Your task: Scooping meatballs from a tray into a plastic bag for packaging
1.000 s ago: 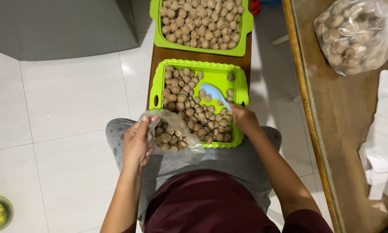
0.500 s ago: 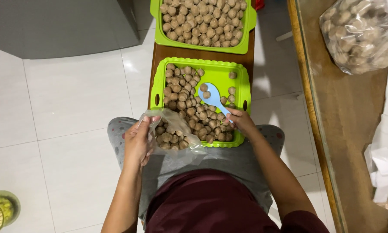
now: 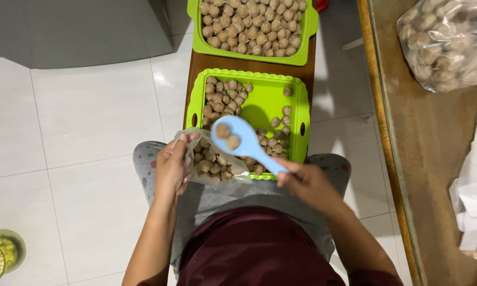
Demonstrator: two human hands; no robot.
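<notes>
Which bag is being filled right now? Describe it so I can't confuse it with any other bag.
Start at the narrow wooden bench holding two green trays; take the nearer tray, half emptied. At its near-left corner the left hand holds open a small clear plastic bag of brown balls, under the blue spoon. The other bag is bigger, closed, on the side table.

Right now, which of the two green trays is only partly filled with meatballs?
The nearer green tray, by the person's lap. Much of its bottom shows bare, while the far green tray is packed edge to edge. The blue spoon hangs over the nearer one.
</notes>
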